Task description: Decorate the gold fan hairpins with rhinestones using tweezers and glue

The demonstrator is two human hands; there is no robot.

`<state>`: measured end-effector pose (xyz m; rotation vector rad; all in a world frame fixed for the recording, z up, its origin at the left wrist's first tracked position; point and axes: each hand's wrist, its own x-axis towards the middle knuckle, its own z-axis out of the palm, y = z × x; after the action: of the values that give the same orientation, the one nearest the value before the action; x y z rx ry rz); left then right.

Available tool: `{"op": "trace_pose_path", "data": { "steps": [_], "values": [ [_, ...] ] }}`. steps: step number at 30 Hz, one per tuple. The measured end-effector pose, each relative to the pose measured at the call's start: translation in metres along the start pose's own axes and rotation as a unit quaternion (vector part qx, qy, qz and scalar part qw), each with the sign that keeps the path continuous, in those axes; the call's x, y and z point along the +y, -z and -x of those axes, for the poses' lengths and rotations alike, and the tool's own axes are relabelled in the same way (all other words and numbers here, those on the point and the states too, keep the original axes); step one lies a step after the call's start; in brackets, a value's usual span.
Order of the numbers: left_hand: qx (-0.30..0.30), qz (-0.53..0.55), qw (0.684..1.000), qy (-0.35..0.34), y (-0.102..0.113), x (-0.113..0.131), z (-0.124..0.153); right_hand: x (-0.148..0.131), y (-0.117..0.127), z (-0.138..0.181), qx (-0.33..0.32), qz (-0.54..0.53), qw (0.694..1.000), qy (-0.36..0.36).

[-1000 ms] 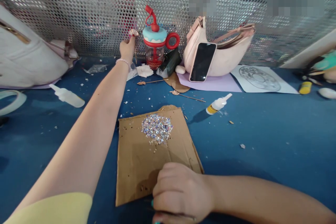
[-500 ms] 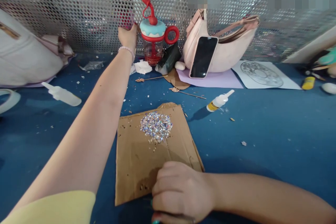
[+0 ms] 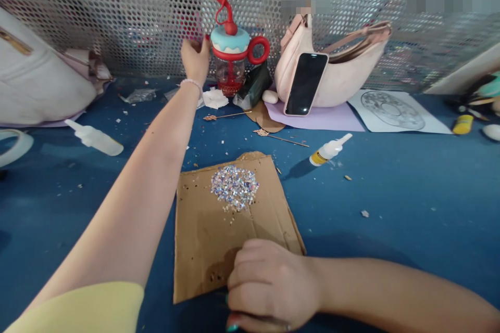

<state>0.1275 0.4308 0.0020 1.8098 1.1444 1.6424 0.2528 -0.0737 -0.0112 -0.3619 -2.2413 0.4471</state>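
Note:
My left hand (image 3: pixel 195 60), with a beaded bracelet at the wrist, is stretched far forward beside the clear cup (image 3: pixel 229 57) with a blue-and-white lid, red straw and ring handle. Its thumb shows near the lid; the other fingers are hidden behind the hand. Low in view, my right hand (image 3: pixel 271 286) is closed over the near edge of the cardboard (image 3: pixel 203 239). Curled fingers hide whatever they may hold. A heap of glittery sequins (image 3: pixel 234 187) lies on the far part of the cardboard.
A glue bottle (image 3: pixel 327 152) stands right of the cardboard; another bottle (image 3: pixel 97 139) lies left beside a tape roll (image 3: pixel 17 148). Behind are two metallic sticks with leaf-shaped ends, a phone (image 3: pixel 307 83) leaning on a pink bag (image 3: pixel 351 75), paper, and a perforated metal panel (image 3: pixel 148 15).
My left hand has shifted slightly and its thumb now stands out more from the hand beside the cup. My right hand stays closed in place. The view has moved slightly.

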Motion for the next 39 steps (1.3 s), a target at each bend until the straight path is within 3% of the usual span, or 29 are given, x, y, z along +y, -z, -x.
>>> {"op": "trace_pose_path", "data": {
  "steps": [2,6,11,20,24,27,30,32,36,39],
  "values": [
    [-0.008,-0.046,0.999,0.001,0.005,-0.007,0.016,0.0,0.0,0.0,-0.018,0.011,1.0,-0.001],
    [-0.086,-0.102,0.991,0.004,0.011,-0.019,0.035,0.0,-0.001,0.002,-0.061,0.035,0.997,-0.008],
    [-0.159,-0.134,0.978,0.015,0.014,-0.025,0.034,0.0,-0.002,0.002,-0.04,0.022,0.999,-0.008],
    [-0.176,-0.211,0.961,0.025,0.019,-0.001,0.036,0.001,0.0,0.001,-0.023,0.016,1.0,-0.006],
    [-0.162,-0.23,0.959,0.029,0.042,0.02,0.035,0.0,0.0,0.001,-0.019,0.014,1.0,-0.004],
    [-0.132,-0.237,0.962,0.04,0.067,0.037,0.037,0.0,0.002,0.002,-0.052,0.024,0.998,-0.005],
    [-0.092,-0.229,0.967,0.061,0.088,0.059,0.049,0.0,0.004,0.002,-0.087,0.027,0.996,-0.009],
    [-0.089,-0.212,0.97,0.077,0.097,0.079,0.063,0.001,0.005,0.002,-0.074,0.017,0.997,-0.007],
    [-0.111,-0.164,0.976,0.091,0.115,0.136,0.123,-0.001,0.009,0.003,-0.018,-0.046,0.998,-0.043],
    [-0.19,-0.117,0.971,0.085,0.137,0.189,0.197,0.0,0.018,0.003,0.1,-0.149,0.974,-0.139]
  ]
}}
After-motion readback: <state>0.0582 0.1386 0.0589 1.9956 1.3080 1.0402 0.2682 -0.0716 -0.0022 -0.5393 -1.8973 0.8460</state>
